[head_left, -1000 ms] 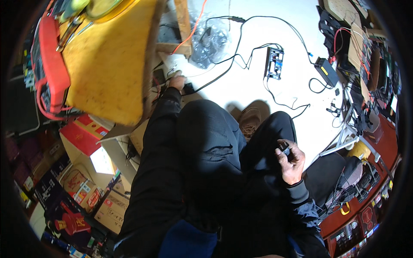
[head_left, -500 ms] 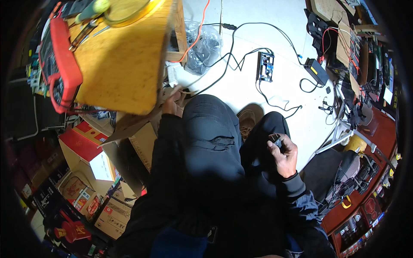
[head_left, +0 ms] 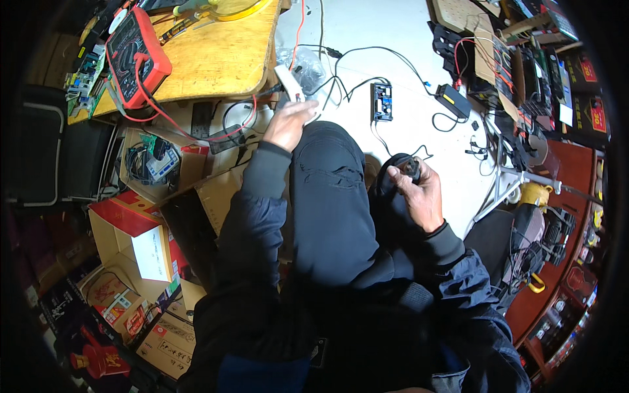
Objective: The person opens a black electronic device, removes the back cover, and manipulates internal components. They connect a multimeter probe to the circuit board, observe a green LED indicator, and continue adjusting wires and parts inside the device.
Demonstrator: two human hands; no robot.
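My left hand (head_left: 288, 126) is closed around the lower end of a white power strip (head_left: 289, 82), raised near the table's corner above my left knee. Black cords run beside it. In my right hand (head_left: 422, 196), over the right knee, a small black block that looks like a plug (head_left: 411, 169) is pinched between thumb and fingers; its exact kind is hard to make out. Beyond my knees a black-framed circuit module (head_left: 381, 102) lies on the white floor with cables at both ends. A black power adapter (head_left: 453, 101) lies to its right.
A wooden table (head_left: 223, 62) at upper left bears a red multimeter (head_left: 136, 57) with hanging leads. Below are an open box of electronics (head_left: 154, 164) and a red carton (head_left: 128, 216). A clear plastic bag (head_left: 308, 69), metal stand legs (head_left: 491, 190) and cluttered shelves stand around.
My left hand has come up from beside the table with the power strip, which lay lower before. My right hand has moved slightly up and left with the black block. The view has shifted.
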